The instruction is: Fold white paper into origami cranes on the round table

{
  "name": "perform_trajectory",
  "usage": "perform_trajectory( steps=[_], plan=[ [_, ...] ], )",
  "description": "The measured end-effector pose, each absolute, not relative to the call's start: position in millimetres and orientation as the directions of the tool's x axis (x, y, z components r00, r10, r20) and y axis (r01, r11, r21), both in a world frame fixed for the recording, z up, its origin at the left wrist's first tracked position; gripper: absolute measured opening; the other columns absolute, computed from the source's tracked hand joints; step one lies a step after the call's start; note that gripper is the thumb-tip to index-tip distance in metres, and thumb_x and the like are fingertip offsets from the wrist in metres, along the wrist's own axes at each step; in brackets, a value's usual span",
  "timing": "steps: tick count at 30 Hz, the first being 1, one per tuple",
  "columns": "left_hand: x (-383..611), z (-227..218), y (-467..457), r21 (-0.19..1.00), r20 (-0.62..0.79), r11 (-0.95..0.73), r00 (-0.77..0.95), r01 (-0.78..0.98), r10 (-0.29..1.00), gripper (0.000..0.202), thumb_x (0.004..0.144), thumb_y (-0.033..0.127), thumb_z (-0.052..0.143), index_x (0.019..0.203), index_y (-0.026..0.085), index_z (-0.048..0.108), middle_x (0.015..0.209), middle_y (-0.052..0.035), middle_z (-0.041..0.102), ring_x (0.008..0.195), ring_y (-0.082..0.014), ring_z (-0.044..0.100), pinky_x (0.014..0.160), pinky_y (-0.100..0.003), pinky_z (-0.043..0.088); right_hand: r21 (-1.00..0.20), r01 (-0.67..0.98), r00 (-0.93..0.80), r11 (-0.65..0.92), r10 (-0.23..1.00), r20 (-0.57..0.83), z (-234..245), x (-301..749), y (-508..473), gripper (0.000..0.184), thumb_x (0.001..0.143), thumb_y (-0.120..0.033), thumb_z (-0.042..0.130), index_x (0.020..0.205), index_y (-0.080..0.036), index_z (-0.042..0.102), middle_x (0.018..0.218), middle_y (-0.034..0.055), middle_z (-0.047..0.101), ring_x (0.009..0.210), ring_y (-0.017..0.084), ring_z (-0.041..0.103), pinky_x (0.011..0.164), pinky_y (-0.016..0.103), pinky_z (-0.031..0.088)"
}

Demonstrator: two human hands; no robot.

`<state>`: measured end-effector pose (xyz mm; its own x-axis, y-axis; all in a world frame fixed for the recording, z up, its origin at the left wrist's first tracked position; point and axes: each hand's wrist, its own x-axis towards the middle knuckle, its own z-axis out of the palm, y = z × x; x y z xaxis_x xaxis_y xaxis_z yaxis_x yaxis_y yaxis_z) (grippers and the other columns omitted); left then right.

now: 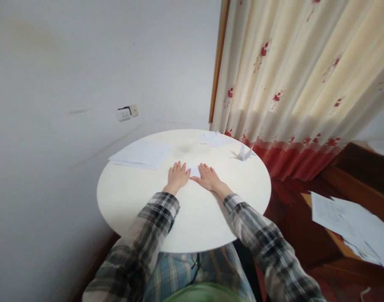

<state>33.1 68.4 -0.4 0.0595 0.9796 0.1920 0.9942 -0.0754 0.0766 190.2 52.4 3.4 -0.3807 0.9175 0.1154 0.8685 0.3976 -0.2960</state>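
— Where is the small white paper (195,170)?
— Flat on the round table (195,222), well in from the near edge, between left hand (178,176) and right hand (208,178).
— Their state?
— Both palm down, fingers extended, no grip; each at its side of the paper.
— Also noted?
— Folded paper crane (243,154), near the right edge.

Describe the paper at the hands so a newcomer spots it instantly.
Find the round white table, then the left hand and right hand near its middle. The small white paper between them is the only one the hands touch.
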Motion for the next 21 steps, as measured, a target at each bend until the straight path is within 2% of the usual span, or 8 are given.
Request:
perform_trajectory(
  steps=[21],
  plan=[
    [28.9,-4.3,64.5,0.019,0.190,-0.135,0.129,0.991,0.973,0.056,0.088,0.043,0.020,0.134,0.013,0.031,0.141,-0.0144,0.028,0.130,-0.0278,0.022,0.103,-0.044,0.022,-0.261,0.881,-0.379,0.394,0.919,0.106,3.3,198.3,48.9,0.078,0.081,-0.064,0.017,0.137,-0.009,0.022,0.144,0.0120,0.017,0.134,0.024,0.013,0.107,0.044,0.011]
  ],
)
